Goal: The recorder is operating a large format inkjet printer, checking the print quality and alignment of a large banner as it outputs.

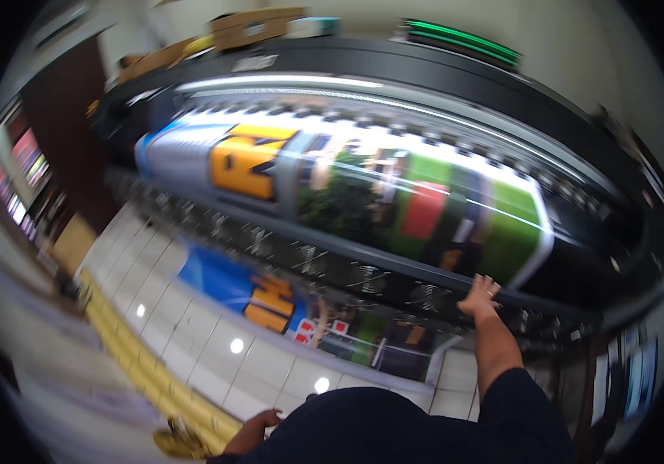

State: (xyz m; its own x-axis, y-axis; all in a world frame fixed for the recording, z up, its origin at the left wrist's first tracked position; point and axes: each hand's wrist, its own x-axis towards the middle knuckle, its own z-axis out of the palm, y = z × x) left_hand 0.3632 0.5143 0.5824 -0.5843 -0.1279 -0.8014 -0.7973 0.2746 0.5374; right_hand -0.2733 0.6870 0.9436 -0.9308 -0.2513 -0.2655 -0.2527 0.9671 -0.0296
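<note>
Across the view stands a black large-format printer (494, 73), with a wide colour-printed banner (347, 193) on its sloping front. My right hand (480, 294) reaches out to the printer's front rail, at the banner's lower right edge. Its fingers are spread and grip nothing; it seems to rest on the rail. The banner's lower part (224, 274) appears below the rail, over the floor. My left hand (253, 431) hangs low beside my body, partly hidden, its visible fingers loosely apart and holding nothing. The picture is smeared by motion.
Cardboard boxes (258, 27) and a pale blue box (313, 27) sit on top of the printer. Long yellow rolls (143, 363) lie along the white tiled floor (216, 348) at left. A dark brown door (61, 139) stands at far left.
</note>
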